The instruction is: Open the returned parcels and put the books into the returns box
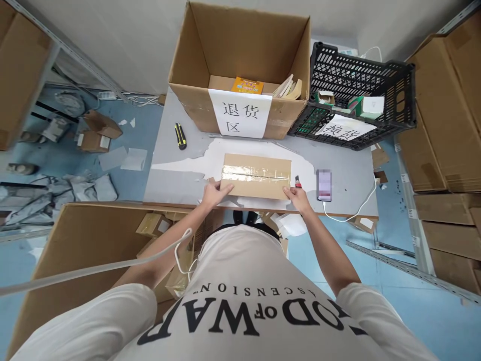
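Note:
A flat brown cardboard box with shiny clear tape along its top seam sits at the front of the table before me. My left hand is closed on its near left corner, thumb on top. At the near right corner, my right hand grips the box with thumb and fingers. A small red and black tool, perhaps a cutter, shows right by my right hand's fingers; I cannot tell if the hand holds it or it lies on the table.
A large open carton with a paper sign stands at the back, beside a black plastic crate. A yellow-black utility knife lies left; a phone on a cable lies right. A big open carton stands at my left.

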The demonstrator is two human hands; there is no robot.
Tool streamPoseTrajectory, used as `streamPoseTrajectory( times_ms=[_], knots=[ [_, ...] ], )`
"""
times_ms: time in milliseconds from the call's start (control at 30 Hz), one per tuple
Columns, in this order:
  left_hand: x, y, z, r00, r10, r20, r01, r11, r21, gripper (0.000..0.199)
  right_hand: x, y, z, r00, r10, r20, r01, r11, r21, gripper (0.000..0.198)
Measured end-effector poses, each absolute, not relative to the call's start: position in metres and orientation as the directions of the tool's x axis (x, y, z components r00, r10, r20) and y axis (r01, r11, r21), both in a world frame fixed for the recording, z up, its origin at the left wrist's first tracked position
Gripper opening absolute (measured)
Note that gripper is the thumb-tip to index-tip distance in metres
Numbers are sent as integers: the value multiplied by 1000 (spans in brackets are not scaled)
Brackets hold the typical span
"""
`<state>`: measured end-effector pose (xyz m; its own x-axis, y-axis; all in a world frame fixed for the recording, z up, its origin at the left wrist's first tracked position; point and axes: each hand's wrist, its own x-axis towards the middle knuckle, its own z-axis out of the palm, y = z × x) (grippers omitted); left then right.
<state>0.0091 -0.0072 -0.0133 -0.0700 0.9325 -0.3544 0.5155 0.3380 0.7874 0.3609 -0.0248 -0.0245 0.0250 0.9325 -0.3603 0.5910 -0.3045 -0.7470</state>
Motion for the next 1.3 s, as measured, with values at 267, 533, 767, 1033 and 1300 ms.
streamPoseTrajectory(
  times_ms=[267, 533, 767, 1033, 1300],
  knots=[
    [19, -15, -12, -156, 931, -331, 523, 362, 772, 53, 397, -36, -67, 407, 841, -356, 750, -530, -394, 54],
    [12, -25, -22, -74, 960, -270, 606, 258, 752, 64, 392, -25, -88, 480, 728, -489, 778, -611, -147, 56],
    [-1, -45, -17, 422, 891, 169, 727, -444, 523, 72, 403, -7, -14, 222, 975, -21, 783, -191, -593, 58],
    [21, -33, -18, 603, 786, 136, 719, -610, 333, 60, 267, 59, 80, -751, 649, -124, 589, 571, -572, 48],
    [23, -36, -24, 580, 802, 143, 735, -592, 332, 56, 231, 84, 56, -805, 566, -179, 573, 662, -483, 46]
  ],
)
